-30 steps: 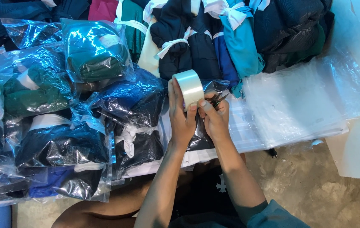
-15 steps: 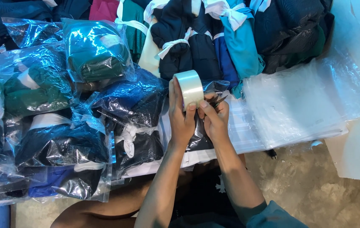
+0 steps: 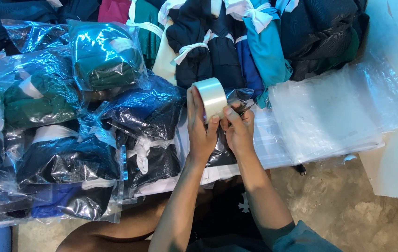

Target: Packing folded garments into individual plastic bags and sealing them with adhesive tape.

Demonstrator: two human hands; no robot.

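Both hands (image 3: 220, 128) around tape roll (image 3: 212, 98)

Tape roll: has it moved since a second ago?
Barely. The tape roll sits in the same spot against the dark bundle; only the right hand's finger crept up it.

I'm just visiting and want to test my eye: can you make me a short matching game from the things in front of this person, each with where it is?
Things:
1. roll of clear tape
2. stack of empty clear bags
3. bagged green garment
4. teal bundle tied with white strip

Places:
A. upper left
B. held in the left hand
C. top, right of centre
D. right of the right hand

Pairs: 1-B, 2-D, 3-A, 4-C
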